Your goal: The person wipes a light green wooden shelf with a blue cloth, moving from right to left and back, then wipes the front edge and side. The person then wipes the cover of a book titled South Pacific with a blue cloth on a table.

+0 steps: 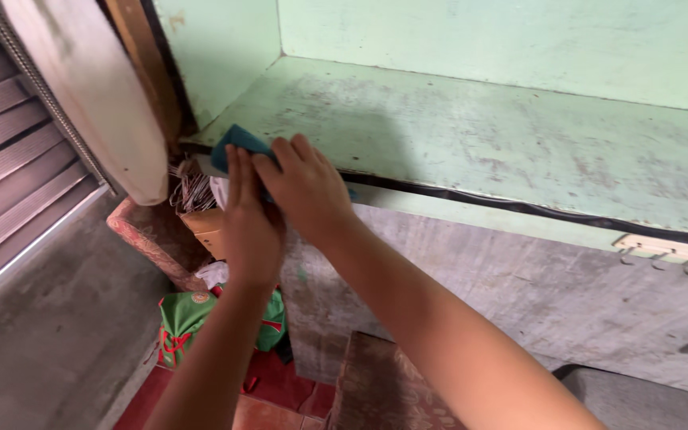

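Right now both hands meet at the front edge of the pale green shelf (479, 135): left hand (250, 219) and right hand (306, 187) overlap, pressing a teal cloth (236, 143) onto its left corner, beside the cardboard box (207, 227) below.

Worn mint-green ledge (519, 143), grey concrete wall (535, 295), red-tiled floor (280, 390)

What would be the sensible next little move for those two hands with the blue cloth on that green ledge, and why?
Probably a sweep of the blue cloth to the right along the ledge. Both the left hand and right hand press it at the ledge's left front corner, while grey smudges and scuffs mark the pale green surface stretching away to the right.
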